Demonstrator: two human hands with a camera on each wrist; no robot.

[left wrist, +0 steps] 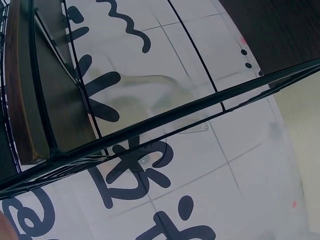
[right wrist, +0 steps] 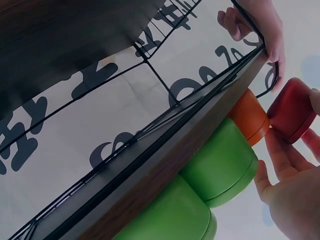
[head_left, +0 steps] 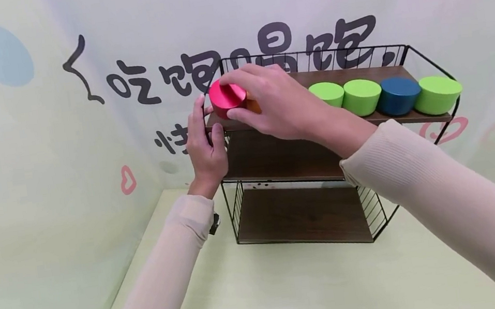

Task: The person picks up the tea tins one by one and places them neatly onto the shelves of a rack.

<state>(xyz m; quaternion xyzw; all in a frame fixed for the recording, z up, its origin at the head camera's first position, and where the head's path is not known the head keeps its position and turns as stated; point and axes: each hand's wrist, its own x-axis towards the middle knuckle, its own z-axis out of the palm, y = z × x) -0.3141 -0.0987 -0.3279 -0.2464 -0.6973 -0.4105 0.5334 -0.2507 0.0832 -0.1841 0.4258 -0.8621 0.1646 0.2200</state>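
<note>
In the head view my right hand [head_left: 275, 101] holds a red round tin [head_left: 227, 98] by its sides, at the left end of the rack's top shelf. The right wrist view shows the red tin [right wrist: 292, 110] between thumb and fingers, tilted and beside an orange tin [right wrist: 250, 117]. My left hand [head_left: 206, 152] grips the left end of the black wire rack [head_left: 224, 199], fingers outside the frame and thumb in front. Only a sliver of that hand shows in the left wrist view. My right hand hides most of the orange tin in the head view.
Farther right on the top shelf stand several green tins [head_left: 362, 97] and a blue tin [head_left: 398, 96]. Below are two dark wooden shelves [head_left: 302, 215]. A wire rail [head_left: 333, 54] runs along the back. A white printed cloth [head_left: 155, 25] hangs behind the rack.
</note>
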